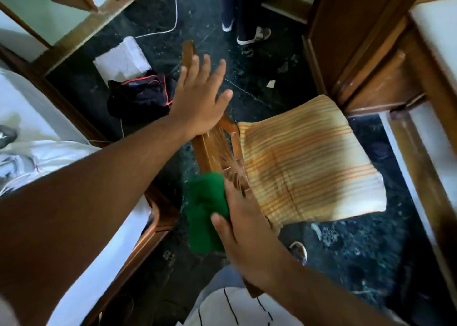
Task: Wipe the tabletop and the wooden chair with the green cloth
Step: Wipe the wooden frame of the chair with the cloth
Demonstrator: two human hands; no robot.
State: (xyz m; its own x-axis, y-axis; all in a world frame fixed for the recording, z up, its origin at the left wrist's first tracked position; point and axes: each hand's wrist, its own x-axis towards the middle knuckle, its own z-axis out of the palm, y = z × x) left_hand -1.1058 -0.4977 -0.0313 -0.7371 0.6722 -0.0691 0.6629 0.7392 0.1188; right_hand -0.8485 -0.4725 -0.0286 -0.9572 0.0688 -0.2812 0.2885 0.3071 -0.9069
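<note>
The wooden chair (212, 150) stands below me with a striped orange and cream seat cushion (306, 157); its carved backrest runs from upper left to lower middle. My right hand (247, 236) presses the folded green cloth (205, 212) against the outer side of the backrest, thumb over the cloth. My left hand (200, 98) reaches over the upper part of the backrest with its fingers spread, resting on or just above the wood and holding nothing. The picture is blurred by motion.
A bed with white sheets (32, 117) and a wooden frame lies at the left. A dark bag (141, 95) and a white folded sheet (123, 58) lie on the dark marble floor. Another person's feet (252, 36) stand at the top. Wooden furniture (366, 53) rises at the right.
</note>
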